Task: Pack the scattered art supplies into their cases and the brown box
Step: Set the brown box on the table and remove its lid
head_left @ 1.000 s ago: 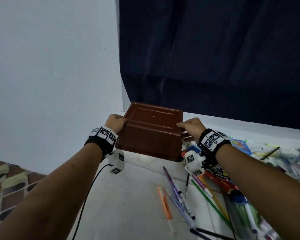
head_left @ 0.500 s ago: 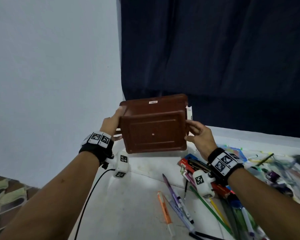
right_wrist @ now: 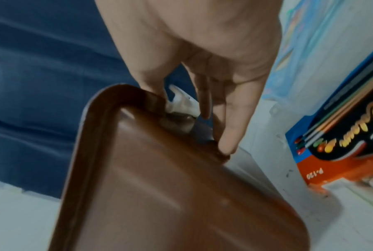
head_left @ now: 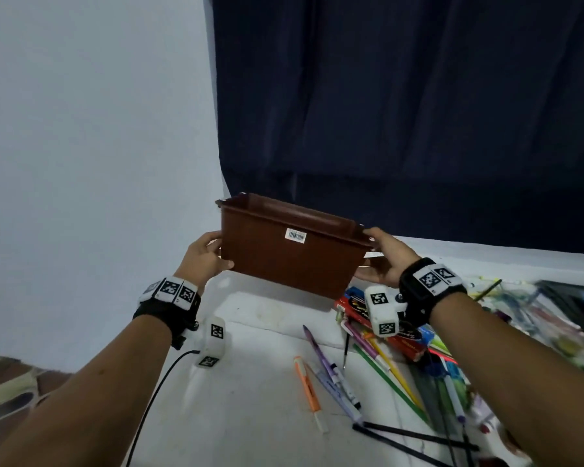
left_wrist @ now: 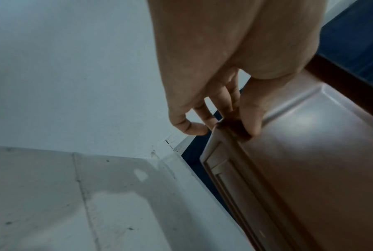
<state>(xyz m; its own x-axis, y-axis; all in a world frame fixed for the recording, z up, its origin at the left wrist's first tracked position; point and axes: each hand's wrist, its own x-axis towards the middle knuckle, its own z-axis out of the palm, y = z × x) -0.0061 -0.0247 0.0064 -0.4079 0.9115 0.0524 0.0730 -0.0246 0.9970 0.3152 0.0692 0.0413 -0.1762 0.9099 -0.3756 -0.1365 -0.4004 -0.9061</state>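
I hold a brown plastic box (head_left: pixel 284 261) in the air between both hands, above the back left of the white table. It is upright, its open top tilted away, a barcode sticker on the near wall. My left hand (head_left: pixel 204 256) grips its left end; in the left wrist view the thumb and fingers (left_wrist: pixel 250 110) pinch the box's edge (left_wrist: pixel 299 169). My right hand (head_left: pixel 385 261) grips the right end, thumb by the rim. The right wrist view shows those fingers (right_wrist: pixel 230 118) against the box (right_wrist: pixel 159 186), next to a white latch (right_wrist: pixel 181 103).
Loose supplies lie to the right on the table (head_left: pixel 250 416): an orange pen (head_left: pixel 307 382), a purple pen (head_left: pixel 321 355), coloured pencils (head_left: pixel 385 379), black sticks (head_left: pixel 412 436), and a red-and-blue pencil pack (head_left: pixel 361 308) (right_wrist: pixel 342 135). A dark curtain (head_left: pixel 402 112) hangs behind, a white wall stands to the left.
The box was upside down a second ago, then its bottom faced me. Both hands have turned it over, and it is now upright and a little lower.
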